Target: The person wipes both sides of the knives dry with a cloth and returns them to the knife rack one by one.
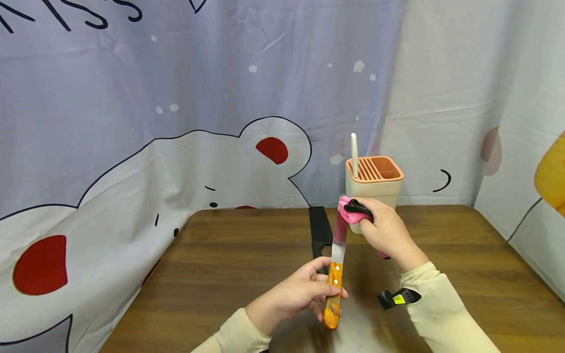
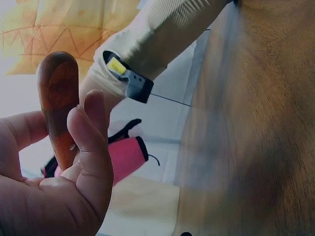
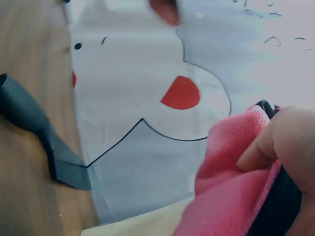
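Note:
In the head view my left hand [image 1: 304,289] holds a knife [image 1: 335,274] upright by its glossy amber handle, which has pale rivets. Its flat metal blade points away and carries a pink reflection. At the upper end of the blade, my right hand [image 1: 386,230] pinches a pink cloth [image 1: 346,213] with black edging against it. The left wrist view shows the handle end [image 2: 59,98] between thumb and fingers, with the blade hidden. Fuzzy pink cloth [image 3: 221,182] is bunched under the right fingers in the right wrist view.
A black spatula [image 1: 320,228] lies on the wooden table [image 1: 247,245] just beyond the left hand. Behind the right hand stands a cream holder [image 1: 375,189] with an orange slotted top and a white handle [image 1: 354,154] sticking up. A printed curtain [image 1: 220,166] hangs behind the table.

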The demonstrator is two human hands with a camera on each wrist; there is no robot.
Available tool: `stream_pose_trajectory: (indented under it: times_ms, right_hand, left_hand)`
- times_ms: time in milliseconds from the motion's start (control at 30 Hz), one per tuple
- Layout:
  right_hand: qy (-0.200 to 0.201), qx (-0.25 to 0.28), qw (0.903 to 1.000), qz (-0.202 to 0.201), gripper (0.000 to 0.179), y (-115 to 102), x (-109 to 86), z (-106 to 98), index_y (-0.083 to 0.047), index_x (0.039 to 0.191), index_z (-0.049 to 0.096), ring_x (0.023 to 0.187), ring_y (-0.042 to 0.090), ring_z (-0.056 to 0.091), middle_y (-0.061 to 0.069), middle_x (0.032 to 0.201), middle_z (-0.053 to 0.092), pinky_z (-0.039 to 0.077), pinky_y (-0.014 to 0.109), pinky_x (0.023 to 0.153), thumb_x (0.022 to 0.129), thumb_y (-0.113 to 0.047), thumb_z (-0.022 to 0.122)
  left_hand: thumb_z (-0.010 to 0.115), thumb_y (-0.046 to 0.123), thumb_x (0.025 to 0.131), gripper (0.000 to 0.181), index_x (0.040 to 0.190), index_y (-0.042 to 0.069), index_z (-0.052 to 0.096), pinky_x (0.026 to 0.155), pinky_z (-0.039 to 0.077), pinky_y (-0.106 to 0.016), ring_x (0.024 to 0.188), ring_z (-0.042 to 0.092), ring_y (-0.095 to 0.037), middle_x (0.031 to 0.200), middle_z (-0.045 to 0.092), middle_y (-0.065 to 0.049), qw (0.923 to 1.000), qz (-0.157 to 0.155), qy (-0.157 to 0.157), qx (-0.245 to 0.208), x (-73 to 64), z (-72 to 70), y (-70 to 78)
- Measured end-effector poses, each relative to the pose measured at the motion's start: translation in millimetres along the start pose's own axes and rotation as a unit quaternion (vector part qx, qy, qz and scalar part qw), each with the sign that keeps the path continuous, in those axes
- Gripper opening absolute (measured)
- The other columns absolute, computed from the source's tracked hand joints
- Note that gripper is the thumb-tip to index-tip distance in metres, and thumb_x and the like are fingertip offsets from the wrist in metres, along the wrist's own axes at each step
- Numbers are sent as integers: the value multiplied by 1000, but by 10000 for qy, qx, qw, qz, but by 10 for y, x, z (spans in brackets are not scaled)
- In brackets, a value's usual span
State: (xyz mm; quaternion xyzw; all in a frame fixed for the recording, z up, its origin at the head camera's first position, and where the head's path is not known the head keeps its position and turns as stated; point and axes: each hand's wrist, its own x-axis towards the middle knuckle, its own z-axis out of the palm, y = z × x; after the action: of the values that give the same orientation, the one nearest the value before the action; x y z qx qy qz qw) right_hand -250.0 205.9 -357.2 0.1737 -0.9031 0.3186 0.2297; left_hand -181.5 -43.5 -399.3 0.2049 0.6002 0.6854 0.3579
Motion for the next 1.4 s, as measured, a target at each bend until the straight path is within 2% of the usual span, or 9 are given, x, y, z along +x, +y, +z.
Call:
stream_pose_trajectory:
  times_ms: [100,200,400,600,933,1167,1400]
  right_hand:
    - [103,-125,9999,-22,47,20,3,53,-9,134,66,126,41,61,15,137,66,48,61,107,90,-3,55]
    - [57,-157,9998,-75,46,-5,-5,82,-8,136,65,128,43,59,15,140,65,46,63,108,90,-4,57]
    - [-328,-68,9986,-404,48,-107,-21,110,-9,135,67,124,38,65,13,135,69,51,58,106,89,-2,60]
    - [-810,2,9938,-760,46,-220,-69,83,-14,130,70,111,28,70,8,124,74,56,52,97,87,-2,61]
    - [-1601,198,9778,-1340,49,-383,-144,0,-21,125,73,96,8,65,-10,111,75,57,34,88,84,2,59]
    - [-2075,437,9624,-1695,39,-444,-163,-46,-23,116,74,94,4,65,-11,110,74,57,29,87,87,0,62]
    - [-2380,543,9574,-1544,41,-449,-170,-76,-28,116,72,90,4,63,-15,108,72,55,25,84,86,-2,60]
  left_hand:
    - [63,6,97,55,145,20,41,49,55,-22,73,75,-17,102,76,-3,10000,-3,-45,45,-11,23,7]
    - [63,6,95,55,144,22,42,48,55,-22,73,75,-18,103,76,-4,10000,6,-6,97,-18,37,14]
    - [64,4,94,54,142,18,42,47,54,-21,71,71,-14,100,77,-3,9998,55,167,97,-9,37,14]
    - [64,6,94,53,141,16,42,47,53,-20,66,68,-11,98,77,-1,9994,39,328,-45,4,9,24]
    - [65,7,93,56,143,15,41,46,52,-19,63,68,-10,99,77,-4,9979,137,615,-127,11,-23,39]
    - [65,6,94,59,147,18,41,46,52,-19,62,69,-9,97,77,-2,9975,193,651,-183,26,-55,21]
    - [65,9,96,61,150,20,41,46,52,-19,61,67,-7,94,77,2,9981,113,591,-159,28,-73,18]
